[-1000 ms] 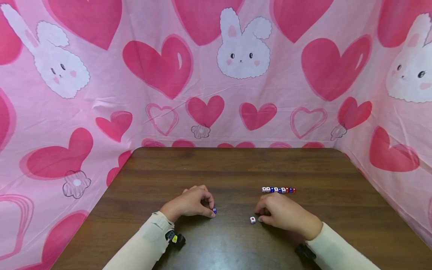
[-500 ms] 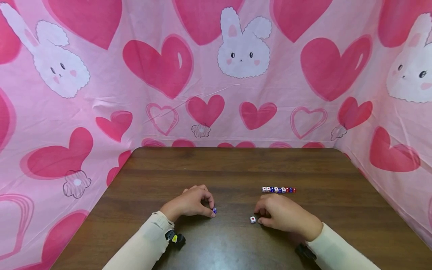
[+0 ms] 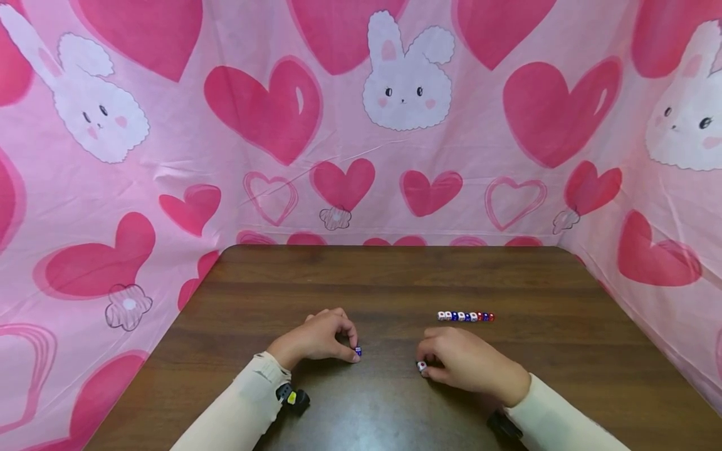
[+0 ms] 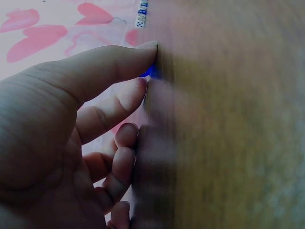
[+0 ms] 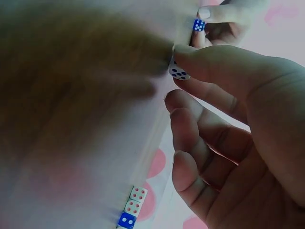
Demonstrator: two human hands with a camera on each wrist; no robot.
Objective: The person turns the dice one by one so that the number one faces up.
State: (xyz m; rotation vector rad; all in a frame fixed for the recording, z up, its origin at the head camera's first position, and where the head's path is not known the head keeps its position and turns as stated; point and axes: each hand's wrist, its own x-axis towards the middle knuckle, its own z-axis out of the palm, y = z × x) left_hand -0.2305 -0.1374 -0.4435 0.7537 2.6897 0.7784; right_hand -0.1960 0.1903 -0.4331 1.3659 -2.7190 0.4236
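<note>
My left hand (image 3: 320, 337) pinches a small blue die (image 3: 358, 351) between thumb and forefinger on the tabletop. In the left wrist view only a sliver of the blue die (image 4: 147, 72) shows between the fingertips. A white die (image 3: 422, 366) sits between the thumb and forefinger of my right hand (image 3: 470, 361), a short way to the right of the blue one. From the right wrist, the white die (image 5: 178, 70) shows dark pips on the face toward the camera, and its upper part is hidden by the thumb.
Behind my right hand, a straight row of white, blue and red dice (image 3: 465, 317) lies on the brown wooden table (image 3: 383, 282). A pink cloth (image 3: 344, 125) with hearts and rabbits hangs around the table's back and sides.
My right hand has moved slightly left and its thumb and forefinger have closed on the white die. The left hand has stayed in place with the blue die.
</note>
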